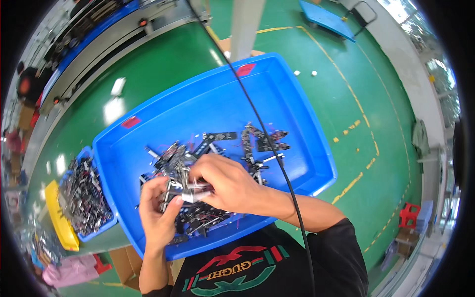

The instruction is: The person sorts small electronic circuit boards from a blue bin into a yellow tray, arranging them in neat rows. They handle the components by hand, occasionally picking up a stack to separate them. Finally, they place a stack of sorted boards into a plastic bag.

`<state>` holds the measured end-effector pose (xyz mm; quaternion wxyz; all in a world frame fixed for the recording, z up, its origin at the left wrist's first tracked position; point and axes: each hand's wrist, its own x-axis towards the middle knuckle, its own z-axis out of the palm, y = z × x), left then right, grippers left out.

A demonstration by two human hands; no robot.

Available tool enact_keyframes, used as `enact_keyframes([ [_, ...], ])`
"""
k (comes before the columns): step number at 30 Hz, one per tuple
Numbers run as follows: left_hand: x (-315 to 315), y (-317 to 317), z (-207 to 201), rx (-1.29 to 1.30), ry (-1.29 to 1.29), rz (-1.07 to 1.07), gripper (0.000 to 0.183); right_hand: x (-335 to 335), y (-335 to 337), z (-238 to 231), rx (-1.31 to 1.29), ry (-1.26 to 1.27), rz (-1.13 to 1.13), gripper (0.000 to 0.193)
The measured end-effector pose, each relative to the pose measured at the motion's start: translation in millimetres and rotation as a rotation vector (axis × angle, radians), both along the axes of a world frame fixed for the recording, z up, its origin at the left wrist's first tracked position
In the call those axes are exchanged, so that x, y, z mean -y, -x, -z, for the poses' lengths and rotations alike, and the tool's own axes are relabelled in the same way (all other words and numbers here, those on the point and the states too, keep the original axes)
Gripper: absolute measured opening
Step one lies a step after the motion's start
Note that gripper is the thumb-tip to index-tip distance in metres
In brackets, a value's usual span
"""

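Note:
Over the big blue tub (208, 106), my left hand (159, 210) is closed round a small black-and-silver part (174, 189) with a pale end. My right hand (227, 182) meets it from the other side, its fingers pinched against the same part. Motion blur and my fingers hide its exact kind. Beneath and beyond my hands lies a loose heap of black and metallic parts (203, 218) with thin wires. Several more black parts (250, 143) are spread to the right of the heap.
A blue crate (110, 218) packed with similar parts stands left of the tub, beside a yellow bin (57, 218). A black cable (257, 106) hangs diagonally across the view. Farther off are a blue cart (326, 19), a pale post (246, 29) and a red stool (409, 215).

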<state>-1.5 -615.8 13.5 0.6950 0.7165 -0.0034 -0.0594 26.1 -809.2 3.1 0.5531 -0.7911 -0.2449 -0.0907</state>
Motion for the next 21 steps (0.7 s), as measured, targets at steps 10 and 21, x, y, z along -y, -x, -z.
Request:
enact_keyframes([
  [10,-15.9,-2.1,3.5,0.095,0.145,0.096,0.04,-9.5,-2.2,-6.1,-0.83,-0.531,-0.227,0.071],
  [21,-12.2,-2.4,3.8,-0.092,0.178,0.103,0.049,-11.8,8.3,5.5,0.069,0.008,0.021,0.036],
])
